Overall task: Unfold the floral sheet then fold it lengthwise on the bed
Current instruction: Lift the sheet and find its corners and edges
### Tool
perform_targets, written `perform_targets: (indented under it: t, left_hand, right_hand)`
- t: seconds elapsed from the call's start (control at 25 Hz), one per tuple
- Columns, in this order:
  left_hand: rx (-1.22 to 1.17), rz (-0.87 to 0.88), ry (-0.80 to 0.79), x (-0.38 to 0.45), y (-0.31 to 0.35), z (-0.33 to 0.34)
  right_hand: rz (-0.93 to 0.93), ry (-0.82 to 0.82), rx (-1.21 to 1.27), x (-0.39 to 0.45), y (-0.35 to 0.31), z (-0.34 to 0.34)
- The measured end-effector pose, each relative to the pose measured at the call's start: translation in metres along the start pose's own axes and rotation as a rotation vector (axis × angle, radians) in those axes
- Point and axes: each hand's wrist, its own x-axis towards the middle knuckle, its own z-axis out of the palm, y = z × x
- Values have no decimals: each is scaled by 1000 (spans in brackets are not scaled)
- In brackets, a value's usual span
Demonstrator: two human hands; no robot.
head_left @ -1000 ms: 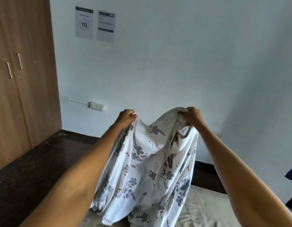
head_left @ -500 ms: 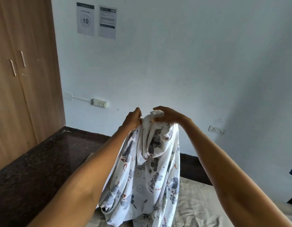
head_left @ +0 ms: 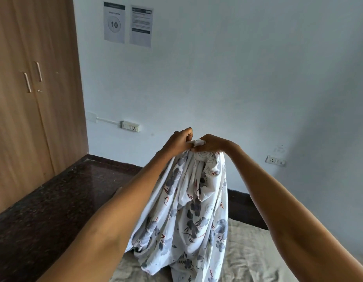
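The floral sheet (head_left: pixel 186 216), white with grey-blue flowers and red sprigs, hangs bunched from both my hands, held up in front of me. My left hand (head_left: pixel 177 140) and my right hand (head_left: pixel 212 144) pinch its top edge side by side, almost touching, with a small white corner poking out between them. The cloth falls in folds and its bottom rests on the bed (head_left: pixel 251 259), which has a crumpled beige cover.
A wooden wardrobe (head_left: pixel 32 98) stands at the left beside a dark polished floor (head_left: pixel 44 210). The pale wall ahead carries two paper notices (head_left: pixel 127 24) and two sockets (head_left: pixel 130 126) (head_left: pixel 275 160). A dark skirting runs along the wall base.
My hands have come together from about shoulder width apart, gathering the sheet's top edge into one bunch. The spread cloth now hangs narrow and folded.
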Motion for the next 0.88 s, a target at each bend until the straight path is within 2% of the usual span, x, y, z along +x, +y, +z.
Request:
perform_targets:
  t: [0.12, 0.24, 0.4, 0.48, 0.56, 0.6, 0.64, 0.68, 0.8, 0.84, 0.88]
  left_hand:
    - [-89, -12, 47, -2, -6, 2]
    - [-267, -37, -30, -4, -12, -3]
    - [-324, -117, -164, -30, -46, -8]
    - [-220, -184, -264, -44, -65, -11]
    - [89, -205, -430, -45, -75, -14]
    - [225, -215, -454, -41, -77, -19]
    - [314, -237, -376, -36, -75, -25]
    - [347, -280, -219, -28, -73, -33]
    - [176, -407, 589, -4, -54, -58]
    - [173, -404, 709, -1, -42, -61]
    - [163, -371, 700, 1, -34, -58]
  right_hand:
    - [-24, 5, -92, 1, -5, -5]
    - [-48, 40, -184, -2, -9, -18]
    - [-3, 157, -223, -8, -2, -48]
    - [21, 187, -224, -10, 3, -61]
    - [32, 194, -230, -10, 5, -70]
    - [36, 194, -233, -11, 6, -72]
    - [38, 199, -235, -11, 6, -74]
    - [41, 211, -239, -13, 6, -75]
    - [41, 308, -251, -11, 2, -74]
    - [41, 348, -265, -9, -1, -73]
    - [41, 387, -273, -7, -2, -73]
